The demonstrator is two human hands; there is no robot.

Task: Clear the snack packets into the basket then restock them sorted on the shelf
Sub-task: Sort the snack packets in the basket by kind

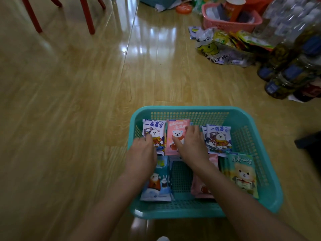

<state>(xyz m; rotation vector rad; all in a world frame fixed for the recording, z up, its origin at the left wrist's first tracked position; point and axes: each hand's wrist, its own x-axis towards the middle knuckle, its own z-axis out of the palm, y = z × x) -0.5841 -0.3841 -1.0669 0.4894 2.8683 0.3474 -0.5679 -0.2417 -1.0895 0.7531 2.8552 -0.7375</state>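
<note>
A teal mesh basket (191,109) stands on the wooden floor in front of me with several snack packets lying in it. My left hand (141,154) reaches in at the left, and its curled fingers hold the lower part of a purple-and-white bear packet (153,126). Beside it, my right hand (192,145) holds a pink bear packet (174,130), thumb on the front and fingers at its right edge. Also in the basket are a second purple packet (219,138), a blue packet (159,186), a green packet (243,174) and a pink packet (199,189) partly under my right forearm.
At the back right stand a pink basket (231,26) of odds and ends, a clear plastic bag (217,49) of snacks and wrapped packs of water bottles (295,54). Red chair legs (87,16) are at the top left. A dark object (311,141) sits at the right edge.
</note>
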